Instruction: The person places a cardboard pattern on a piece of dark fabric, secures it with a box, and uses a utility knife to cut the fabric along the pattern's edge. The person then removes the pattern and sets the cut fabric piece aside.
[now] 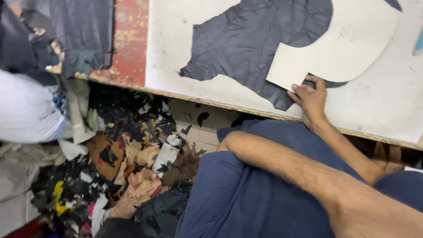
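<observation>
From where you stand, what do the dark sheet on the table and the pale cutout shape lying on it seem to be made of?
The dark sheet looks like thin leather or a leather-like hide: matte charcoal, finely creased, with a ragged, uneven edge. Fabric cannot be ruled out. The pale cutout looks like stiff card: flat, cream, cleanly cut curves, faint pencil-like marks. One hand presses its corner; which hand is unclear.

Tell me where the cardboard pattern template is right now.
In the head view, the white cardboard template lies upper right on the cutting table, overlapping the dark leather piece, with one hand touching its lower corner.
</observation>
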